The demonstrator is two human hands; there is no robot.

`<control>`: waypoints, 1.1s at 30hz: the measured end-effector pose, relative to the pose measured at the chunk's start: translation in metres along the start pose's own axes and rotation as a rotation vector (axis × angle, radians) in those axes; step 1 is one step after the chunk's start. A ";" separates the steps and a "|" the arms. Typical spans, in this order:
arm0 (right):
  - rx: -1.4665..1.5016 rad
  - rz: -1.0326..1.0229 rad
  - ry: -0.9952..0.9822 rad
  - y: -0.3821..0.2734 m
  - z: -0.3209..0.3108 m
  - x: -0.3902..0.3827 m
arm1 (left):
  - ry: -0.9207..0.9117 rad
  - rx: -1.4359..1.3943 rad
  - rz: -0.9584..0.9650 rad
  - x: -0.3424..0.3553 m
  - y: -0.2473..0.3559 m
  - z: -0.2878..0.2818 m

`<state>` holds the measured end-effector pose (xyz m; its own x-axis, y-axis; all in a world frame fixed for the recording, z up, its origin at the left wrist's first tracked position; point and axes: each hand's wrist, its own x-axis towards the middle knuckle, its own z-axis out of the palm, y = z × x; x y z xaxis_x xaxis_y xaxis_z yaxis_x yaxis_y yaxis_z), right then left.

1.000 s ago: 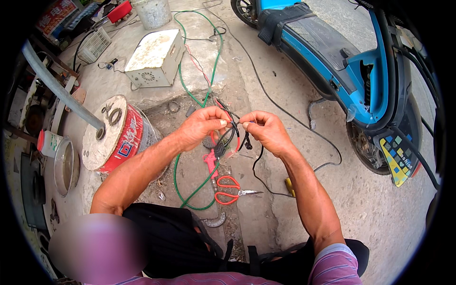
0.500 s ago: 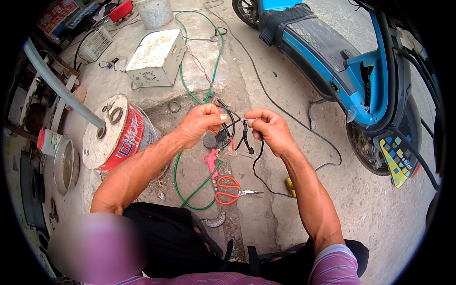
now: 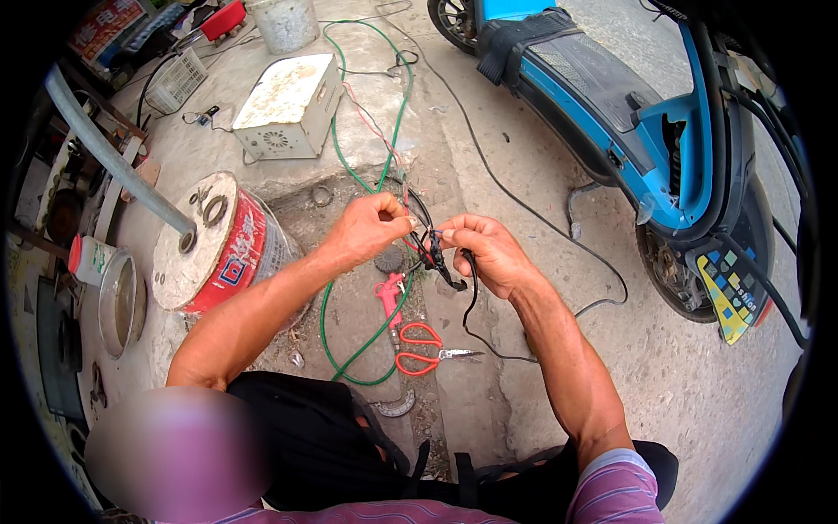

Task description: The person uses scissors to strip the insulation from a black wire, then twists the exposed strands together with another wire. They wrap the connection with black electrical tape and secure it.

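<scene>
My left hand (image 3: 374,230) is closed at the fingertips on wires in a tangled bundle of black and red wires (image 3: 426,247). Close beside it, my right hand (image 3: 482,251) pinches the wires near a small blue piece, with a black cable (image 3: 472,310) hanging from under its fingers. Exact fingertip contact is small and hard to make out. Just below lie a pink air gun (image 3: 390,301) and red-handled scissors (image 3: 419,355) on the concrete. A green hose (image 3: 324,323) loops around them.
A blue scooter (image 3: 676,201) stands at right. At left are a red-and-white drum (image 3: 236,279) with a metal pole (image 3: 131,166), and a metal basin (image 3: 120,306). Behind are a beige metal box (image 3: 284,105), a plastic crate (image 3: 175,80) and a bucket (image 3: 279,26).
My hands have shifted slightly, the right one moving down and then left. The black wires and connector have swung, now hanging closer to my left fingertips.
</scene>
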<state>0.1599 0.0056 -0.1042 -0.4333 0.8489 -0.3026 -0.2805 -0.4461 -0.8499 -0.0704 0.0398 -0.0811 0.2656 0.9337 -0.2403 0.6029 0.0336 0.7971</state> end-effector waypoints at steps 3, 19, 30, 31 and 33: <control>0.008 0.008 0.050 0.002 0.001 0.001 | 0.321 0.343 0.458 -0.009 0.004 0.006; 0.118 0.097 0.130 0.014 0.004 0.008 | -0.033 -0.198 -0.095 -0.021 0.007 0.041; 0.017 0.044 0.229 0.014 0.013 0.007 | -0.154 -0.469 -0.275 -0.015 0.001 0.028; 0.010 0.046 0.245 0.012 0.015 0.006 | -0.166 -0.472 -0.304 -0.016 0.007 0.022; -0.016 0.031 0.231 0.011 0.016 0.007 | -0.231 -0.522 -0.297 -0.015 0.007 0.011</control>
<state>0.1401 0.0017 -0.1087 -0.2338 0.8779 -0.4178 -0.2559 -0.4702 -0.8447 -0.0615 0.0221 -0.0779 0.3334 0.7591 -0.5592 0.2460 0.5025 0.8288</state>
